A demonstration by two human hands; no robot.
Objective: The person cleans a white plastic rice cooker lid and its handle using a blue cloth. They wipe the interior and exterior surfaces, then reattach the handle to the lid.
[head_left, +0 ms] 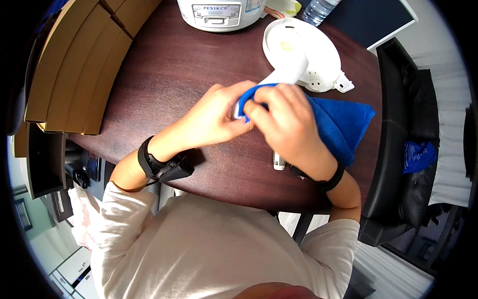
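My left hand (219, 112) grips the handle end of a white rice paddle (293, 69), whose broad end points away toward the far right. A blue cloth (338, 124) is wrapped around that handle end. My right hand (289, 119) pinches the cloth there with bent fingers, and the rest of it drapes to the right over the table. Just beyond the paddle lies a round white lid (326, 57) with a hinge tab, a few pale yellowish marks on its surface. Below my right hand, a small silver-and-white object (279, 161) pokes out; most of it is hidden.
At the far edge of the dark brown table (159, 74) stands a white rice cooker (217, 22). A clear plastic bottle (318, 11) lies near the lid. Cardboard boxes (79, 65) are stacked on the left. A black sofa (391, 149) stands beyond the table's right edge.
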